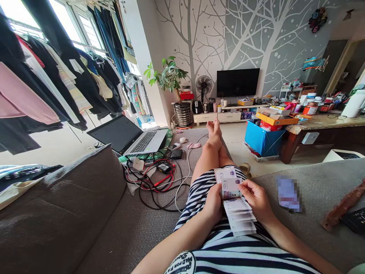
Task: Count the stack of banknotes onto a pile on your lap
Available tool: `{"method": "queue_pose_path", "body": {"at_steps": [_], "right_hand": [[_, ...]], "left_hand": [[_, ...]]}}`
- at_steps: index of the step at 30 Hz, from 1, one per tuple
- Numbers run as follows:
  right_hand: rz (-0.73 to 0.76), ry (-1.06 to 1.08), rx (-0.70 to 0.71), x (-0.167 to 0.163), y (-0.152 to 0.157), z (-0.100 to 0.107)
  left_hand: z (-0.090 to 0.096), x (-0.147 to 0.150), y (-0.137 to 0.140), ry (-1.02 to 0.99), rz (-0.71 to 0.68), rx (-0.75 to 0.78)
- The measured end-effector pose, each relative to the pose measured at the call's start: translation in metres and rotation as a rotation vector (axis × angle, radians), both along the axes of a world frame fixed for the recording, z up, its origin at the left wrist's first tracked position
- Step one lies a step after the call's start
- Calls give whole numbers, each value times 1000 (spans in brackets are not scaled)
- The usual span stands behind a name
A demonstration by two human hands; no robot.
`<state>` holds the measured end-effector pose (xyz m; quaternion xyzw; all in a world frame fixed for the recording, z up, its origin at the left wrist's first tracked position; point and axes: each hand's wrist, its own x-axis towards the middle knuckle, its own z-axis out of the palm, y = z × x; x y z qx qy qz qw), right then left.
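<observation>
Head view: grey sofa (156, 230), tree-patterned wall (209, 45) beyond. Banknotes (230, 188) over the striped lap, gripped by left hand (213, 202) and right hand (258, 199). Laptop (145, 143) and tangled cables (164, 208) crowd the left; bare seat beside right forearm. Left fingers mostly hidden; pixelated object (288, 193) unreadable; dark object (355, 220) cut off at right edge.

Pixelation blurs the phone (289, 193); banknotes (230, 187) partly hide the left hand (212, 203); the bottom edge crops a round print (184, 263).
</observation>
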<state>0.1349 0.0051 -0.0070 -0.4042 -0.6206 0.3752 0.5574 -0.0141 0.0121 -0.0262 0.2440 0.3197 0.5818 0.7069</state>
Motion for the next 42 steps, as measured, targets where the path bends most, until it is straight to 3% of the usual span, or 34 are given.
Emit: {"method": "queue_pose_path", "body": {"at_steps": [11,18,29,42], "right_hand": [[60,63,-31,1,4,-8],[-73,-21,-65,2,14,-10],[-108,-39,-38,3,18,-13],[-69,-35,-54,3,14,-9]], "left_hand": [[8,2,-4,-13,2,-62],[13,2,-6,28,42,-33],[4,1,-2,35,49,4],[7,2,1,-23,44,-51]]}}
